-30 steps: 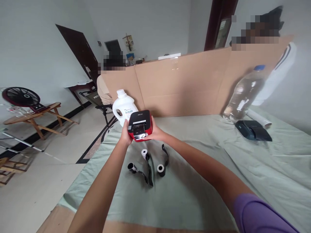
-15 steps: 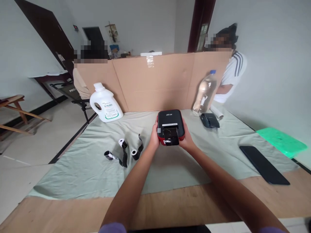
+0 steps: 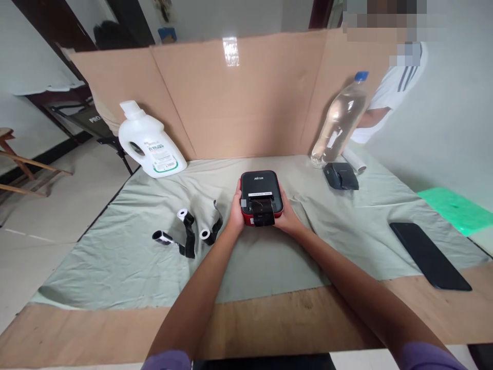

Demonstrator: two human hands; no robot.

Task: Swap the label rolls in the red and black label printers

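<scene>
A black and red label printer [image 3: 259, 187] is held between my two hands over the green cloth [image 3: 269, 272]. My left hand [image 3: 236, 213] grips its left side and my right hand [image 3: 287, 213] its right side. Out of the printer's front slot hangs a strip of glossy black paper [image 3: 263, 213]. To the left of my hands lie several small paper rolls with black tails unwound: a left roll [image 3: 162, 237], an upper roll [image 3: 184, 215] and a roll near my left forearm [image 3: 206, 236]. Whether the printer touches the cloth I cannot tell.
A white detergent jug [image 3: 152, 146] stands at the back left before a cardboard screen [image 3: 246, 103]. At the back right are a large clear bottle [image 3: 341, 123], a second dark device [image 3: 341, 176] and a white tube [image 3: 354, 158]. A black slab [image 3: 429, 255] lies right. Another person's arm [image 3: 373, 117] shows behind the screen.
Both hands have carried the printer from beside the jug to the middle of the cloth, right of the rolls. My view has turned right, then tilted down.
</scene>
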